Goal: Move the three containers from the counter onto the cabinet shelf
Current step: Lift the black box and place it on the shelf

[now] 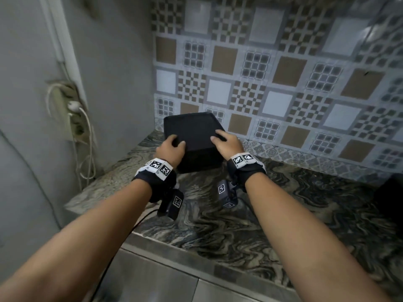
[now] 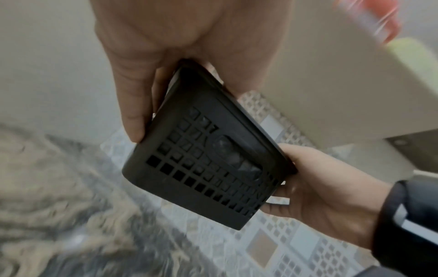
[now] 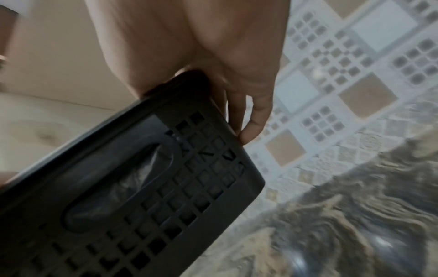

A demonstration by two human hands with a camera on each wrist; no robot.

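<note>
A black lidded container (image 1: 194, 131) with grid-pierced sides hangs just above the marble counter (image 1: 272, 214) near the back left corner. My left hand (image 1: 172, 147) grips its near left corner, thumb on the lid. My right hand (image 1: 226, 142) grips the near right corner. The left wrist view shows the container (image 2: 203, 168) tilted, pinched between my left hand (image 2: 147, 56) and my right hand (image 2: 320, 196). From the right wrist, the container (image 3: 132, 187) with its oval handle slot fills the lower left, and my right hand (image 3: 213, 75) curls over its upper rim.
A power strip with white cables (image 1: 72, 114) hangs on the grey left wall. Patterned tiles (image 1: 283, 73) back the counter. Another dark object (image 1: 390, 199) sits at the right edge. A beige cabinet underside (image 2: 331, 93) shows above the container.
</note>
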